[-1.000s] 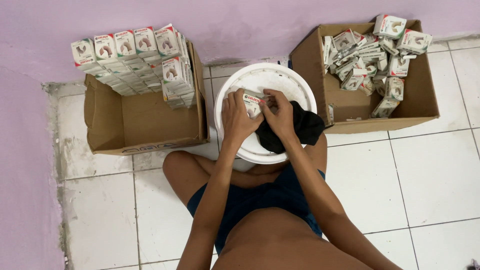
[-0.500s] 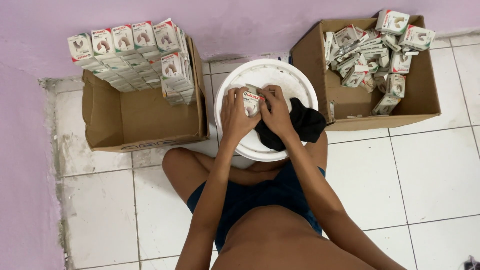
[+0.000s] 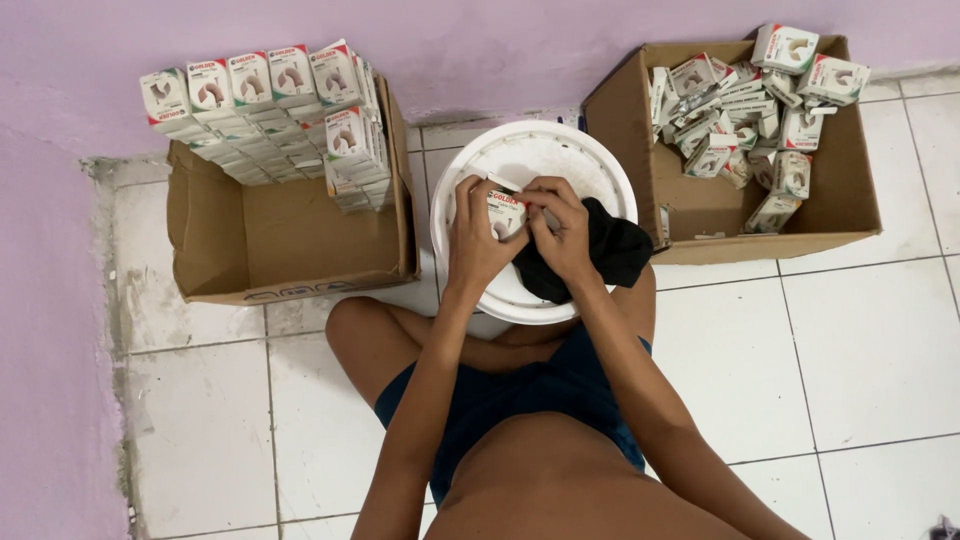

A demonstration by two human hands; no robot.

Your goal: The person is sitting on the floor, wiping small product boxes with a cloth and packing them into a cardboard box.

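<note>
Head view, person seated cross-legged on the tiled floor (image 3: 830,360).

Left hand (image 3: 478,235): closed around a small white carton (image 3: 505,213), gripping its left side. Right hand (image 3: 563,228): fingers pinched on the carton's right edge and top. Both hands hold the same carton, touching each other over it.

Carton position: centre of the scene, held just above an upturned white bucket (image 3: 530,160) that stands between the person's knees. Cannot tell whether the carton rests on the bucket or is held clear of it.

A black cloth (image 3: 610,250) lies on the near right part of the bucket, under and beside the right hand, hanging over the rim.

Left box (image 3: 290,235): open cardboard, far left by the wall. Cartons of the same kind stand in neat rows (image 3: 270,110) along its far side and right corner; the rest of its bottom shows bare.

Right box (image 3: 850,200): open cardboard, far right, just beside the bucket. A loose heap of cartons (image 3: 750,110) lies jumbled in it.

Wall (image 3: 480,50): lilac, along the far and left sides.
</note>
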